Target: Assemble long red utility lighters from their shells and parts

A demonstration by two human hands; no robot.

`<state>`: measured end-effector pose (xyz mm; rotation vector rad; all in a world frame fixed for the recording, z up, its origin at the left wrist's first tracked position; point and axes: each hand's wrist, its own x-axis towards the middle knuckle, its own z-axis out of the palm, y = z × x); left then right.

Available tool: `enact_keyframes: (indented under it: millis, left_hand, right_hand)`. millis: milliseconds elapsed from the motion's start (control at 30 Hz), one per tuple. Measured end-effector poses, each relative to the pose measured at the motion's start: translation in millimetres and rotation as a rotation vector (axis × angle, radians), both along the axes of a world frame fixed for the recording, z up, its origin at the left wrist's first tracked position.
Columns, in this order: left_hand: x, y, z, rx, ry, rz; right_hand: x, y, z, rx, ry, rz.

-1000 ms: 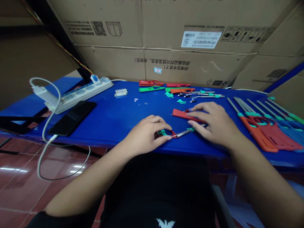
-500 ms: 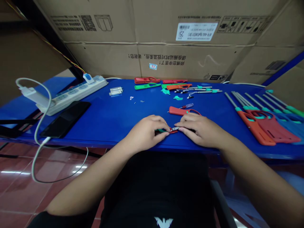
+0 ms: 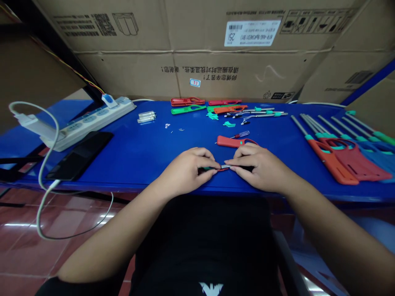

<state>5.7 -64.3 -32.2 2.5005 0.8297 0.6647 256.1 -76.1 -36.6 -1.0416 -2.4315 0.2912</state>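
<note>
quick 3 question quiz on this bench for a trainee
1. Which lies just beyond the left hand and right hand: a) a red lighter handle, b) a power strip, c) a cardboard box?
2. True or false: the black phone lies to the left of the hands.
3. What colour is the table?

Key: 1 a; 2 true; 3 blue

1. Left hand curled, fingers pinching inward, forearm angling up from lower left!
2. Right hand mirrors it, fingertips reaching in, almost meeting the left hand's at centre!
</note>
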Motion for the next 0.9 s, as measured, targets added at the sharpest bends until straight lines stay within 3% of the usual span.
enact_keyframes:
  millis: [133, 333, 533, 767, 900]
  left_hand:
    - [0.6, 0.5, 1.8, 0.006, 0.012, 0.009]
    - [0.9, 1.0, 1.3, -0.005, 0.0, 0.029]
    - [0.5, -0.7, 0.9, -0.025, 0.001, -0.006]
    - [1.1, -4.7, -1.3, 0.067, 0.041, -0.023]
    - [-0.3, -3.7, -1.7, 0.094, 0.074, -0.04]
  right_hand:
    - [0.0, 5.1, 3.5, -0.148, 0.022, -0.039]
    - [-4.2, 14.3, 18.9, -0.267, -0.167, -0.142]
    - [-10.1, 19.7, 29.2, -0.343, -0.245, -0.079]
    - [-2.8, 9.4, 28.3, -0.189, -0.286, -0.017]
    - [-2.6, 7.6, 24.4, -0.286, -0.144, -0.022]
